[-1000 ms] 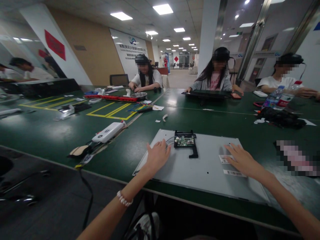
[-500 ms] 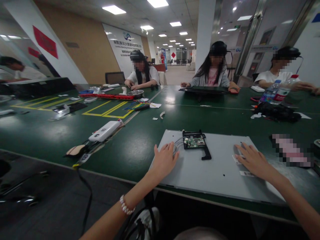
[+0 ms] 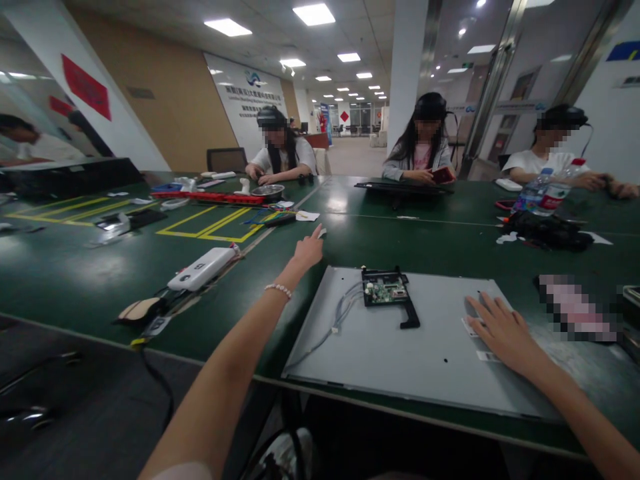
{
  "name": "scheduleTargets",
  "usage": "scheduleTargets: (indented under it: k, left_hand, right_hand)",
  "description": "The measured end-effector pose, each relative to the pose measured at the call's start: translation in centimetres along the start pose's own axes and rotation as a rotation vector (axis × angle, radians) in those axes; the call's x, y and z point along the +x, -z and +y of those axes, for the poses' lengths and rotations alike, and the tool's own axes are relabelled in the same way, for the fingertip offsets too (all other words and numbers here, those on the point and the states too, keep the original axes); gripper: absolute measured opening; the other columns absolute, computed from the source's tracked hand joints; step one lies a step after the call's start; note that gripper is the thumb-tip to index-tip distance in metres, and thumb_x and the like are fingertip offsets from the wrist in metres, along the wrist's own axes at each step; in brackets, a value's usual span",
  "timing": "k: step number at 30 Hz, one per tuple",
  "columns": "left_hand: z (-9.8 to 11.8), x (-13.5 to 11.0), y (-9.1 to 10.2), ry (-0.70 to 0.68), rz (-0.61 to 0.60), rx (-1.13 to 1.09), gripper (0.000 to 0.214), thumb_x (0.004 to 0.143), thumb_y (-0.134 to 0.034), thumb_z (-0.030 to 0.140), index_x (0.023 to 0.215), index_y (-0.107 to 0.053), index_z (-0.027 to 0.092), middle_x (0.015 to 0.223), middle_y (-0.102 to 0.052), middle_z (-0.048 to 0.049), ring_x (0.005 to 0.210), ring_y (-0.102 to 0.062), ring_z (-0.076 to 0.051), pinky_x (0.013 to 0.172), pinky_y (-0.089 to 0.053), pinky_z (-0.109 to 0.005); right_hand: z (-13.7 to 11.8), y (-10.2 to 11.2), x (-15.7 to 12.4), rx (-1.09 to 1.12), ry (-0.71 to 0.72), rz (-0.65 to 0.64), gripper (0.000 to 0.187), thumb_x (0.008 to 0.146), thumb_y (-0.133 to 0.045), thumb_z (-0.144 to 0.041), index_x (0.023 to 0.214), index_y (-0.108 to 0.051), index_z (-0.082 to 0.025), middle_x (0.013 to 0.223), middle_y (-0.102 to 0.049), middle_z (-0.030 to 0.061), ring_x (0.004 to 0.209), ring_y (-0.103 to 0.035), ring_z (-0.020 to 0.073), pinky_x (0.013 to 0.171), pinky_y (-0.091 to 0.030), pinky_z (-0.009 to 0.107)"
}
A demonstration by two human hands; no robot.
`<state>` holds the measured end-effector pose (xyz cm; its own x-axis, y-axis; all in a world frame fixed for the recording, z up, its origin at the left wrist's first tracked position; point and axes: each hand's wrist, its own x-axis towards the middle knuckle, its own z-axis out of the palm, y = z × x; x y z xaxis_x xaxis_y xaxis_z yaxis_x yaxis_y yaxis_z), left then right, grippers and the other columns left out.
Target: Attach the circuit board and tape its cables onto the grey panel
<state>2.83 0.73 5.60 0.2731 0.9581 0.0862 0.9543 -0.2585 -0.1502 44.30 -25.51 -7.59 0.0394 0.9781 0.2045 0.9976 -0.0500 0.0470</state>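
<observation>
My left hand (image 3: pixel 309 248) reaches out over the green table, beyond the panel's left corner. Its index finger stretches forward beside a small white scrap (image 3: pixel 323 233); whether it touches the scrap I cannot tell. The other fingers look partly curled and are mostly hidden. With fingers spread, my right hand (image 3: pixel 501 329) lies on the right part of a flat grey metal panel (image 3: pixel 380 360). Near the panel's far edge sits a green circuit board (image 3: pixel 386 291) in a black bracket (image 3: pixel 411 313). Grey cables (image 3: pixel 334 329) run from it toward the near left corner.
A white power strip (image 3: pixel 204 268) lies left on the green table (image 3: pixel 240 327). Phone-like pink object (image 3: pixel 577 308) lies right of the panel. Plastic bottles (image 3: pixel 554 193) and a black bag (image 3: pixel 545 227) are at far right. Several people with headsets sit opposite.
My left hand has left the panel and moved forward to the white scrap, uncovering the cables. My right hand stays on the panel. The middle person opposite now holds a red object.
</observation>
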Motion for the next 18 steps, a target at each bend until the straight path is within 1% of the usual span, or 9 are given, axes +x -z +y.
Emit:
scheduleTargets:
  k: [2,5,6,8,10,12,15,18]
  left_hand:
    - [-0.5,1.6,-0.7,-0.014,-0.028,-0.004,0.039,0.084,-0.037,0.015,0.112,-0.064,0.014,0.149,-0.033,-0.0137,0.119,-0.047,-0.032,0.096,-0.037,-0.046]
    - [-0.8,3.1,-1.7,-0.029,-0.036,-0.019,0.038,0.081,-0.038,0.011,0.11,-0.064,0.011,0.132,-0.052,-0.0183,0.122,-0.045,-0.031,0.103,-0.027,-0.052]
    - [-0.9,3.5,-1.9,-0.029,-0.037,-0.024,0.038,0.081,-0.038,0.01,0.109,-0.064,0.01,0.126,-0.056,-0.0194,0.121,-0.046,-0.03,0.104,-0.024,-0.054]
    - [-0.9,3.8,-2.5,-0.028,-0.038,-0.034,0.038,0.082,-0.037,0.009,0.109,-0.063,0.008,0.122,-0.058,-0.0205,0.12,-0.047,-0.029,0.105,-0.021,-0.056]
    - [-0.9,3.7,-3.0,-0.026,-0.033,-0.045,0.04,0.084,-0.035,0.01,0.114,-0.061,0.009,0.126,-0.056,-0.0198,0.121,-0.047,-0.028,0.106,-0.02,-0.057]
    - [-1.0,3.4,-3.5,-0.025,-0.025,-0.056,0.044,0.087,-0.031,0.012,0.123,-0.056,0.012,0.134,-0.051,-0.017,0.125,-0.043,-0.026,0.106,-0.022,-0.057]
    - [-1.2,2.4,-4.0,-0.02,-0.015,-0.066,0.047,0.091,-0.027,0.017,0.133,-0.048,0.019,0.146,-0.039,-0.0125,0.135,-0.031,-0.027,0.106,-0.024,-0.06]
    - [-1.4,1.3,-4.0,0.021,0.016,-0.081,0.046,0.091,-0.029,0.022,0.133,-0.049,0.021,0.152,-0.029,-0.0115,0.14,-0.02,-0.03,0.104,-0.023,-0.063]
  right_hand:
    - [-0.1,-0.1,0.1,-0.01,-0.001,0.01,0.057,0.094,-0.022,-0.049,0.144,-0.036,-0.024,0.151,-0.033,0.0128,0.135,-0.032,0.0382,0.1,-0.034,0.058]
    - [-0.3,0.0,0.2,-0.022,0.0,0.025,0.057,0.094,-0.022,-0.048,0.144,-0.037,-0.024,0.15,-0.033,0.0137,0.135,-0.031,0.0387,0.099,-0.035,0.058]
    - [-0.4,0.1,0.2,-0.021,-0.002,0.029,0.057,0.094,-0.022,-0.048,0.144,-0.037,-0.024,0.15,-0.033,0.0139,0.135,-0.03,0.0388,0.099,-0.035,0.058]
    - [-0.4,0.2,0.1,-0.013,-0.001,0.028,0.057,0.094,-0.021,-0.048,0.144,-0.036,-0.024,0.15,-0.033,0.0133,0.136,-0.03,0.0384,0.1,-0.034,0.058]
    - [-0.4,0.3,0.1,0.001,-0.006,0.02,0.057,0.094,-0.021,-0.048,0.144,-0.036,-0.025,0.151,-0.032,0.0122,0.136,-0.03,0.0382,0.1,-0.033,0.058]
    - [-0.4,0.5,0.1,0.015,-0.015,0.011,0.057,0.094,-0.021,-0.048,0.144,-0.036,-0.025,0.151,-0.032,0.0117,0.136,-0.03,0.0381,0.1,-0.033,0.057]
    - [-0.4,0.7,0.1,0.027,-0.022,-0.001,0.056,0.094,-0.023,-0.048,0.143,-0.037,-0.025,0.151,-0.033,0.0121,0.135,-0.031,0.0383,0.101,-0.033,0.057]
    - [-0.4,0.8,0.2,0.019,-0.022,0.0,0.056,0.094,-0.023,-0.048,0.143,-0.037,-0.025,0.151,-0.032,0.0124,0.135,-0.031,0.0383,0.101,-0.033,0.056]
